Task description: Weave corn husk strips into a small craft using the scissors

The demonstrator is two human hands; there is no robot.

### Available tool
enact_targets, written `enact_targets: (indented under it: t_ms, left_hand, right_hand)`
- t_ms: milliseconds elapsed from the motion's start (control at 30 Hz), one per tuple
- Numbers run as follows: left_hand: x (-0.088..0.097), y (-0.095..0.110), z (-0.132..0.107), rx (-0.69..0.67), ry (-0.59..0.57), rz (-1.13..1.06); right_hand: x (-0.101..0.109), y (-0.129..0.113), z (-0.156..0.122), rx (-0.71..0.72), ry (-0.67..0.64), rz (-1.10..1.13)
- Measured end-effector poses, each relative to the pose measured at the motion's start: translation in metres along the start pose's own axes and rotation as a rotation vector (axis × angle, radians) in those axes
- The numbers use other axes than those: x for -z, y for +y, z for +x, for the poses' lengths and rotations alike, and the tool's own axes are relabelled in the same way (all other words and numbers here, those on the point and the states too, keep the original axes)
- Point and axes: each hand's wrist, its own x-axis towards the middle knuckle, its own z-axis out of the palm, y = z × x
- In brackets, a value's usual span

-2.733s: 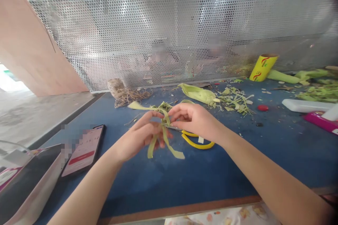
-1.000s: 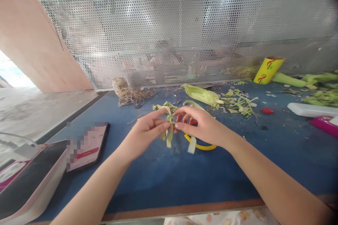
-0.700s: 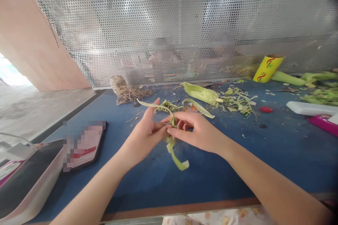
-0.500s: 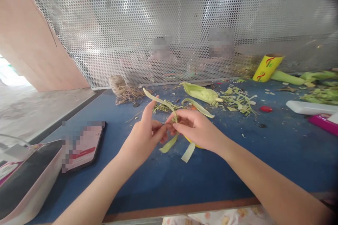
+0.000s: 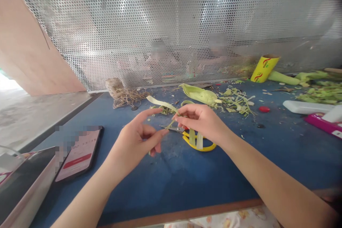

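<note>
While the right hand point(image 5: 204, 121) pinches a small bunch of corn husk strips point(image 5: 161, 103) between thumb and fingertips, the left hand point(image 5: 135, 142) stands just left of it with its fingers spread: index straight out, thumb below, a gap between them. The strips are held above the table point(image 5: 173, 178), mid-scene. One pale end arcs up and to the left. Two ends hang below the right hand over the yellow-handled scissors point(image 5: 200, 146), which lie flat on the table.

A thin strand runs from the pinch toward the left thumb; whether it touches cannot be told.

Step in hand, by judgement: strips gathered in the right hand, left hand free. A next move would call for the left fingers to close on a loose end near the pinch without slackening the right grip.

Far side: cob in its husk point(image 5: 200, 94), trimmings point(image 5: 237, 101). Near left: phone point(image 5: 78, 153).
</note>
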Motion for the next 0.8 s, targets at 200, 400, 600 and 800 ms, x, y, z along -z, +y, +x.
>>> enact_targets:
  t_ms: [200,400,600,800]
  left_hand:
    - [-0.003,-0.002,0.000,-0.089,0.006,0.174]
    - [-0.008,-0.003,0.003,-0.177,0.336,0.220]
    - [-0.002,-0.006,0.004,-0.238,0.519,0.194]
    - [-0.002,-0.003,0.007,-0.096,0.379,-0.098]
  right_hand:
    - [-0.011,-0.006,-0.009,0.082,-0.133,-0.053]
    - [-0.021,-0.007,-0.014,0.063,-0.145,-0.068]
    - [-0.021,-0.004,-0.011,-0.012,-0.149,-0.065]
    - [-0.015,0.000,-0.007,0.033,-0.138,-0.076]
